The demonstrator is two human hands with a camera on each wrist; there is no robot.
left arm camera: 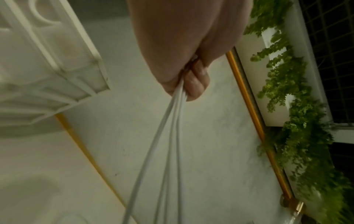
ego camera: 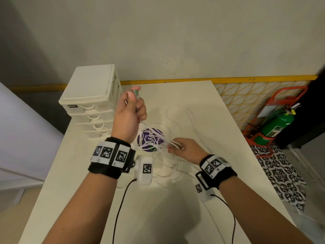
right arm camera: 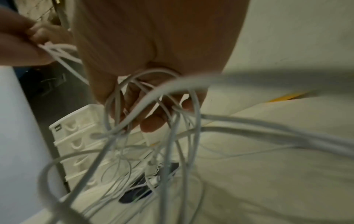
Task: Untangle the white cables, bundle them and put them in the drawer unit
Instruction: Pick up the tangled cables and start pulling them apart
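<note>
Tangled white cables [ego camera: 158, 138] stretch between both hands above the white table [ego camera: 202, 106]. My left hand [ego camera: 131, 110] is raised beside the drawer unit [ego camera: 91, 95] and grips several strands [left arm camera: 172, 121] in its fist, with a greenish plug end sticking out on top. Lower and to the right, my right hand [ego camera: 177, 147] holds a bunch of loops [right arm camera: 153, 98] that pass through its curled fingers [right arm camera: 151, 125]. More loose cable [ego camera: 184, 113] lies in loops on the table. All drawers of the white unit [right arm camera: 74, 145] look closed.
A round purple sticker [ego camera: 151, 140] lies on the table under the cables. Right of the table stand a yellow lattice fence [ego camera: 246, 95] and a green fire extinguisher [ego camera: 276, 127] in a red frame. A white wall rises behind, and green foliage [left arm camera: 298, 121] shows nearby.
</note>
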